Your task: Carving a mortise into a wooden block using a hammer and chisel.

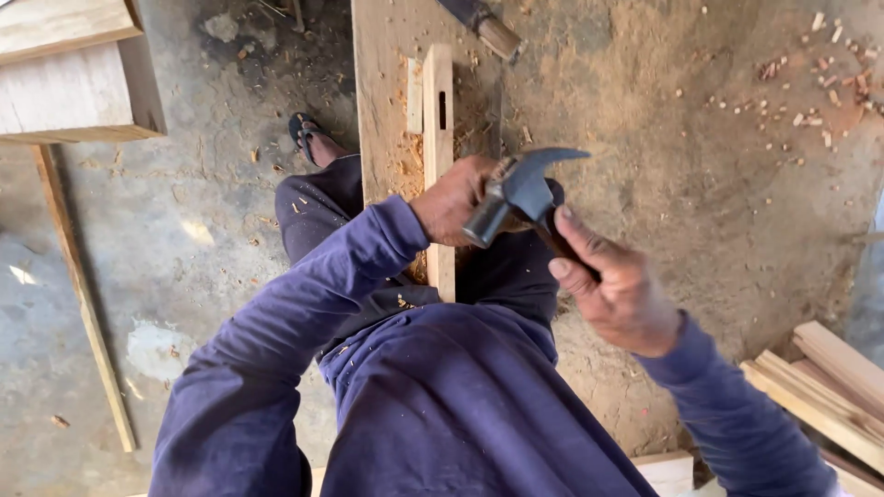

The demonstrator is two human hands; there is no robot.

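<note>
Right hand (619, 293), centre-right of frame: fingers clamped round the hammer (517, 191) handle, thumb lying along it. Head is dark steel, claw pointing up and right, face pointing down-left, sitting just above and against my left hand.

Left hand (451, 200), centre of frame: closed in a fist on the slat (439, 138). Something is gripped inside the fist, right under the hammer face, but it's hidden, so can't tell what it is.

Slat runs vertically from top-centre down past my left hand to just above my chest. It has a narrow slot cut near its upper end. A shorter offcut (414, 95) lies touching its left edge near the top.

Slat lies on a wide plank (382, 83) that runs up out of the top of the frame. Orange-brown shavings are scattered on the plank around the slat.

Top-centre: end of a wooden tool handle (493, 32) with a dark metal part, lying on the plank, well apart from both hands.

My leg in dark trousers sits left of the plank, foot in a sandal (304, 133) on the concrete floor (184, 239).

Upper left: plywood box (74, 83). A thin strip (83, 294) runs down the left side of the frame from below it.

Lower right: stack of pale timber lengths (829, 387). Upper right: wood chips (829, 64) scattered on dirt.
</note>
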